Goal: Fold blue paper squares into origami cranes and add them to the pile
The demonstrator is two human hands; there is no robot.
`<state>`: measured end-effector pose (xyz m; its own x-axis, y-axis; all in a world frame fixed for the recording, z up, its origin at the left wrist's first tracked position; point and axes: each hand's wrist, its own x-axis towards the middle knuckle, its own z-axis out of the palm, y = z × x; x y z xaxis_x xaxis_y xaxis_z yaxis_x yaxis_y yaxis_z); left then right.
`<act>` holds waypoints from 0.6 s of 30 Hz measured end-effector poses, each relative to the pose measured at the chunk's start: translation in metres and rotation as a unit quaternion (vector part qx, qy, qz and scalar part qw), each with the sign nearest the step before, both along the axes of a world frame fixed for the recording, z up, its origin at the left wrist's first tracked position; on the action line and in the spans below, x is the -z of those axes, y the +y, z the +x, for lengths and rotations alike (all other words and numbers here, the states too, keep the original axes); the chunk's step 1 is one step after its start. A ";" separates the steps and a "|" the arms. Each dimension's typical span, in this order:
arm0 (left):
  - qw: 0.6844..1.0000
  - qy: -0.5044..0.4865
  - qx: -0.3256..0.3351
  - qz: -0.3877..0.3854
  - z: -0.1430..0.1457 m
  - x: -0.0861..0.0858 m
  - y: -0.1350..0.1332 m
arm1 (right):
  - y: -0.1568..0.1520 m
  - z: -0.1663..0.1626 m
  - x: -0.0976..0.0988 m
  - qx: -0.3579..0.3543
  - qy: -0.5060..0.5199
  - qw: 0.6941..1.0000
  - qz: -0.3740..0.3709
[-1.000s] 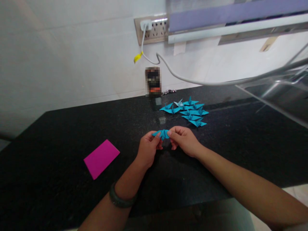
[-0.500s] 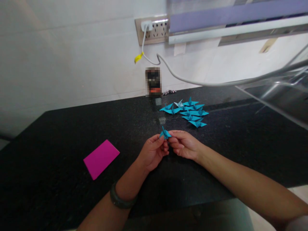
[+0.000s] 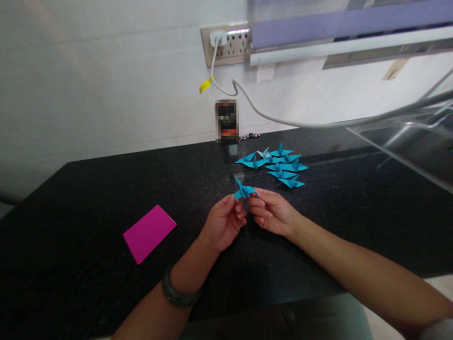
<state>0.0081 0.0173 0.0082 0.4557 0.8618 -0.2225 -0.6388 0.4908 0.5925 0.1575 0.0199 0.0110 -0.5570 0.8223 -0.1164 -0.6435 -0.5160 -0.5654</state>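
A blue paper crane is held just above the dark countertop, between both hands. My left hand pinches its left wing between thumb and fingers. On the other side, my right hand grips the right wing the same way. The crane's narrow point sticks up and to the left. Behind the hands, to the right, several finished blue paper cranes sit in a cluster, with one pale crane among them. A stack of magenta paper lies on the counter to the left of my left hand.
The black countertop meets a white tiled wall. Against it stands a phone-sized, blurred-out object, with a beaded string beside it. A white cable runs from the wall socket toward a metal sink at right.
Both hands have spread the crane's wings wider, so more of its body shows. My right fingers have shifted slightly up, and the view has moved a little.
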 end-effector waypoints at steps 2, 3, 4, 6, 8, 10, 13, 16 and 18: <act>1.000 0.005 -0.006 0.000 0.000 0.000 0.000 | 0.000 0.000 0.000 0.005 -0.003 1.000 0.000; 1.000 0.009 -0.008 0.000 0.000 0.000 0.000 | 0.001 0.001 0.000 0.006 -0.005 1.000 -0.001; 1.000 0.012 -0.011 -0.001 0.000 0.000 0.000 | 0.001 0.001 0.001 0.008 -0.007 1.000 -0.003; 1.000 0.016 -0.016 -0.003 0.000 0.000 -0.001 | 0.002 0.001 0.001 0.012 -0.015 1.000 -0.006; 1.000 0.018 -0.020 -0.005 0.000 0.000 0.000 | 0.004 0.002 0.001 0.024 -0.026 0.999 -0.012; 1.000 0.018 -0.024 -0.005 0.000 0.000 0.000 | 0.004 0.002 0.000 0.046 -0.043 0.998 -0.017; 0.999 0.019 -0.028 -0.003 -0.001 0.001 0.001 | 0.005 0.002 -0.003 0.074 -0.072 0.994 -0.020; 0.999 0.026 -0.035 0.007 -0.001 0.001 0.001 | 0.006 0.001 -0.007 0.100 -0.113 0.988 -0.015; 0.998 0.037 -0.045 0.018 -0.001 0.000 0.001 | 0.008 0.003 -0.009 0.142 -0.149 0.979 -0.008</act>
<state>0.0075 0.0188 0.0080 0.3590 0.9071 -0.2200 -0.6337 0.4099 0.6561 0.1606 0.0279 0.0196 -0.2463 0.9356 -0.2528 -0.5693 -0.3508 -0.7436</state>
